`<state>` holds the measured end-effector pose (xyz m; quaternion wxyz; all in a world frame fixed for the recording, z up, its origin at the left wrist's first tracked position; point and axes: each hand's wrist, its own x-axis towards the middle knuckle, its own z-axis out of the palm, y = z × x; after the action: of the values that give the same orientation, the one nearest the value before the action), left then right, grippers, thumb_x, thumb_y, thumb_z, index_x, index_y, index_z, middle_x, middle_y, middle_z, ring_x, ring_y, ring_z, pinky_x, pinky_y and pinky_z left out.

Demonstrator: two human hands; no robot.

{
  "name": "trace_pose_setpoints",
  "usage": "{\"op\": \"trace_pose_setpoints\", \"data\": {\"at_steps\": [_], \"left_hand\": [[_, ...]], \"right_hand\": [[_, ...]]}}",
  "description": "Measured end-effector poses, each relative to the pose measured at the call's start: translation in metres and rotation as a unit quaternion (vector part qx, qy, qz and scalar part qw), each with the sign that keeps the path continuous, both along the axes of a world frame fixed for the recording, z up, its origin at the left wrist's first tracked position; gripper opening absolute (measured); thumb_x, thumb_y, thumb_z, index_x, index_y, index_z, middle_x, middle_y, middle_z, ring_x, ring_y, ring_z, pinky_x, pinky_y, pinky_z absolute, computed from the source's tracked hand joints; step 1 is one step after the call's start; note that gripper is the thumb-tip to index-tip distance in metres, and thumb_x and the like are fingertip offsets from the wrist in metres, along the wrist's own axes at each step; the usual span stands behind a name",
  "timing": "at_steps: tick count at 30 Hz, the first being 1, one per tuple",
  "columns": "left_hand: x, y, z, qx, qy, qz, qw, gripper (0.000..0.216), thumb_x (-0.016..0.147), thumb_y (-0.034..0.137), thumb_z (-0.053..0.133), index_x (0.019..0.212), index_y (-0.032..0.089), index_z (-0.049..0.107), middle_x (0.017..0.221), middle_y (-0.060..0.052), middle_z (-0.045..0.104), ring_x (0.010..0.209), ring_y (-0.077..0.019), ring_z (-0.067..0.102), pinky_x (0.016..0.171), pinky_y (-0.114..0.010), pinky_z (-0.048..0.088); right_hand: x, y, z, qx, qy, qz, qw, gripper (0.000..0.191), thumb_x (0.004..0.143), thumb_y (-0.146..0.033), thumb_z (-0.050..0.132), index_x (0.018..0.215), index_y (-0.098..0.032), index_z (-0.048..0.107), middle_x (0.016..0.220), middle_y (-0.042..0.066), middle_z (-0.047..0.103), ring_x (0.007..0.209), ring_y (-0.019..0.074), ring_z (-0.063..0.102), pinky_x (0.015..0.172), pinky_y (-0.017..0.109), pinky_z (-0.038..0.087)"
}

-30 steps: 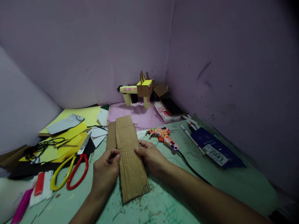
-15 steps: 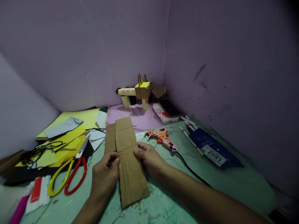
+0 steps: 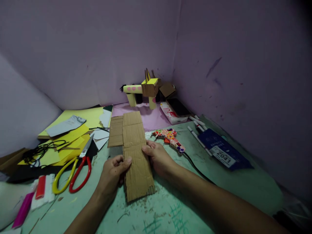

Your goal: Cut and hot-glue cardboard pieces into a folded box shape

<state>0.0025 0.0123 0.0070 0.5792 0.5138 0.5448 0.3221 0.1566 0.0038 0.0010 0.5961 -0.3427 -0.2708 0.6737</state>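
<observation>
A long strip of corrugated cardboard (image 3: 136,162) lies between my hands, tilted slightly on the green tabletop. My left hand (image 3: 114,170) pinches its left edge, thumb on top and fingers underneath. On the right edge, my right hand (image 3: 159,157) grips the strip with its thumb on the face. A shorter cardboard piece (image 3: 116,131) sits at the strip's upper left, against its edge; whether the two are joined I cannot tell. Right of the strip lies a flower-patterned glue gun (image 3: 170,139) with a black cord. To the left rest scissors (image 3: 79,167) with one yellow and one red handle.
A yellow paper animal with a cardboard head (image 3: 148,89) stands at the back by the wall. A phone (image 3: 178,107) lies on a white-and-red packet (image 3: 170,114). Markers and a blue pouch (image 3: 219,148) are at right, yellow paper scraps (image 3: 70,146) and black string (image 3: 42,152) at left.
My left hand has gone from beside the strip's edge to a grip with the thumb on its face. More of the shorter cardboard piece shows on the left. The view has shifted slightly.
</observation>
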Motion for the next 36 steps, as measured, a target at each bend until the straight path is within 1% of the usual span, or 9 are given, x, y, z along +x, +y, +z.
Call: {"op": "trace_pose_setpoints", "data": {"at_steps": [4,13,17,21,26,29,31,34,36], "left_hand": [[0.004,-0.001,0.002,-0.048,-0.087,0.012,0.995,0.039,0.053,0.039,0.079,0.079,0.013,0.065,0.067,-0.003,0.068,0.056,-0.0164,0.062,0.056,-0.028,0.049],[0.005,-0.004,0.004,-0.050,-0.130,0.002,0.990,0.037,0.056,0.035,0.078,0.083,0.013,0.066,0.074,-0.006,0.072,0.062,-0.0199,0.066,0.063,-0.033,0.052],[0.003,-0.004,0.005,0.006,0.016,-0.051,0.999,0.039,0.063,0.049,0.065,0.077,0.013,0.064,0.067,-0.007,0.069,0.058,-0.0201,0.063,0.057,-0.032,0.049],[-0.002,-0.002,0.005,0.061,0.159,-0.060,0.984,0.045,0.068,0.058,0.056,0.052,0.016,0.056,0.047,-0.002,0.054,0.044,-0.0145,0.047,0.044,-0.025,0.032],[-0.005,-0.004,0.004,0.143,0.313,-0.061,0.937,0.046,0.070,0.051,0.057,0.038,0.021,0.042,0.040,0.001,0.041,0.042,-0.0140,0.037,0.045,-0.025,0.018],[-0.007,-0.009,0.008,0.168,0.381,-0.061,0.907,0.047,0.076,0.051,0.052,0.040,0.023,0.044,0.042,-0.002,0.046,0.043,-0.0172,0.042,0.045,-0.026,0.019],[-0.011,-0.013,0.015,0.199,0.438,-0.088,0.872,0.043,0.081,0.051,0.046,0.049,0.023,0.053,0.048,-0.005,0.055,0.048,-0.0211,0.050,0.046,-0.028,0.027],[-0.020,-0.022,0.028,0.272,0.442,-0.198,0.832,0.025,0.078,0.041,0.055,0.091,0.022,0.066,0.093,-0.010,0.070,0.084,-0.0289,0.064,0.068,-0.038,0.047],[-0.024,-0.030,0.033,0.291,0.389,-0.298,0.822,0.056,0.068,0.032,0.066,0.122,0.024,0.055,0.132,-0.012,0.055,0.118,-0.0323,0.052,0.092,-0.046,0.044]], "right_hand": [[0.000,-0.003,0.004,-0.002,-0.001,0.015,1.000,0.026,0.061,-0.024,0.066,0.087,-0.019,0.064,0.084,0.005,0.073,0.081,0.0227,0.066,0.073,0.034,0.049],[0.002,-0.002,0.005,-0.034,-0.042,0.017,0.998,0.026,0.060,-0.027,0.066,0.083,-0.018,0.062,0.074,0.003,0.070,0.062,0.0173,0.061,0.064,0.031,0.047],[0.004,-0.001,0.001,-0.047,-0.111,0.014,0.993,0.019,0.062,-0.027,0.062,0.079,-0.018,0.062,0.067,0.003,0.067,0.057,0.0164,0.059,0.056,0.029,0.045],[0.008,0.001,-0.002,-0.032,-0.241,0.017,0.970,0.006,0.063,-0.024,0.060,0.063,-0.018,0.062,0.060,0.004,0.064,0.061,0.0200,0.059,0.059,0.032,0.044],[0.024,-0.001,0.005,-0.002,-0.445,-0.033,0.895,0.017,0.062,-0.027,0.072,0.052,-0.022,0.059,0.052,0.003,0.055,0.074,0.0273,0.058,0.071,0.038,0.039],[0.036,-0.014,0.014,0.019,-0.519,-0.043,0.853,0.013,0.063,-0.029,0.074,0.071,-0.021,0.068,0.065,0.007,0.063,0.083,0.0311,0.059,0.080,0.044,0.038],[0.042,-0.031,0.018,0.064,-0.559,-0.020,0.827,0.034,0.063,-0.030,0.076,0.095,-0.021,0.070,0.089,0.012,0.068,0.093,0.0326,0.058,0.086,0.047,0.038],[0.045,-0.062,0.020,0.231,-0.629,0.085,0.737,0.065,0.066,-0.037,0.076,0.126,-0.022,0.054,0.132,0.015,0.053,0.119,0.0334,0.048,0.099,0.048,0.036],[0.043,-0.077,0.018,0.292,-0.647,0.152,0.688,0.080,0.067,-0.040,0.076,0.137,-0.022,0.042,0.142,0.016,0.044,0.130,0.0336,0.038,0.108,0.052,0.026]]}}
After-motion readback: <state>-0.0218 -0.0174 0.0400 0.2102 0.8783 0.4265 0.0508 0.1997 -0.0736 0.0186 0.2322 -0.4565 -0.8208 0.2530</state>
